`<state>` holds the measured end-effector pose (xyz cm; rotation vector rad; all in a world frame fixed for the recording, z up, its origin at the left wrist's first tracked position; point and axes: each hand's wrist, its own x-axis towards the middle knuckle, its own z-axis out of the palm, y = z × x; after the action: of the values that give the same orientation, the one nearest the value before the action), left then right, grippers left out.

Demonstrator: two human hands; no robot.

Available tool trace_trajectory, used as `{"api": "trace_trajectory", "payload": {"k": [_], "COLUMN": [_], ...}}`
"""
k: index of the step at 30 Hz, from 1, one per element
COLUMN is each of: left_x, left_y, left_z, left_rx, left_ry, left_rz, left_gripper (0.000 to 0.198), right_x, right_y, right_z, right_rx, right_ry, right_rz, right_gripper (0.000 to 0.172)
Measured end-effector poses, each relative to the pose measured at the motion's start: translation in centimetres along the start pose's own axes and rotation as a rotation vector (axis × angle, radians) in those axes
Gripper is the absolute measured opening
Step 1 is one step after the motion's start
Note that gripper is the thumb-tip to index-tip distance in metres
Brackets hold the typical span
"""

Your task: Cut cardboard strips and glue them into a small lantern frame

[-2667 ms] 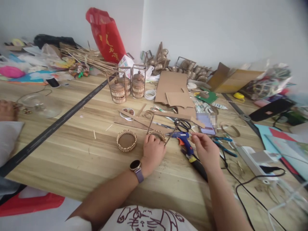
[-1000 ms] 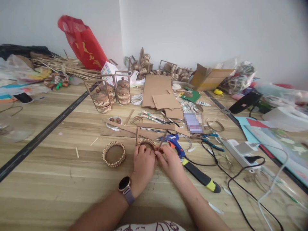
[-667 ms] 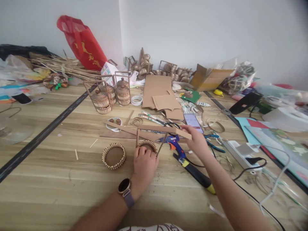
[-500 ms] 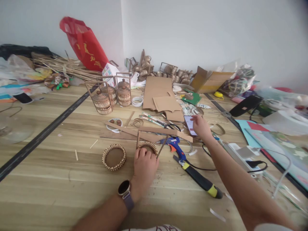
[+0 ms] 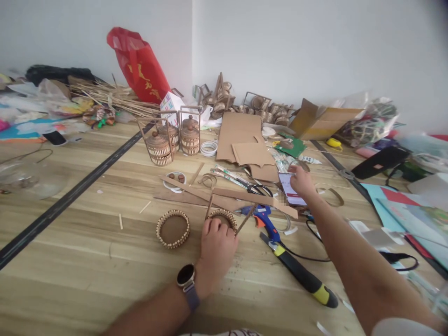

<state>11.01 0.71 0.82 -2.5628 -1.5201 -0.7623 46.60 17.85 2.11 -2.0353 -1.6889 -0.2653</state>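
Observation:
My left hand (image 5: 219, 242) grips the near rim of a small round basket (image 5: 224, 216) edged with short pale sticks. A brown cardboard handle frame (image 5: 241, 192) rises around this basket. Over a lit phone (image 5: 287, 183) reaches my right hand (image 5: 301, 181), holding nothing, with a finger at the screen. Left of my left hand lies a second round basket (image 5: 172, 229), open at the top. A blue glue gun (image 5: 265, 219) and a black and yellow utility knife (image 5: 303, 273) rest between my two arms.
Finished lidded baskets (image 5: 159, 149) stand at the back left, near white tape rolls (image 5: 208, 149). Cardboard sheets (image 5: 240, 133), scissors (image 5: 259, 189) and an open carton (image 5: 325, 121) lie farther back. A red bag (image 5: 140, 70) leans by the wall. Cables run at the right.
The whole scene has shifted right in view as the camera turned left. My left hand keeps its grip on the basket; my right hand stays at the phone, whose screen looks different.

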Motion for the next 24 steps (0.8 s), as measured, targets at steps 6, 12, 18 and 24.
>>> {"api": "trace_trajectory", "payload": {"k": [6,12,18,24], "left_x": [0.1,0.1,0.2,0.2], "left_y": [-0.1,-0.2,-0.2,-0.2], "left_z": [0.0,-0.1,-0.3,-0.1], "left_rx": [-0.009,-0.005,-0.005,0.013], "left_ry": [-0.035,-0.015,-0.021,-0.020], "left_rz": [0.004,0.011,0.012,0.018], "left_gripper": [0.016,0.017,0.017,0.016], "right_x": [-4.2,-8.8,-9.6,-9.3], "right_y": [0.7,1.5,0.6,-1.2], "right_z": [-2.8,-4.0,-3.9,-5.3], "right_rx": [0.080,0.074,0.038,0.019], "right_ry": [0.022,0.003,-0.052,-0.081], "right_rz": [0.005,0.003,-0.032,-0.044], "right_gripper": [0.047,0.048,0.047,0.036]}}
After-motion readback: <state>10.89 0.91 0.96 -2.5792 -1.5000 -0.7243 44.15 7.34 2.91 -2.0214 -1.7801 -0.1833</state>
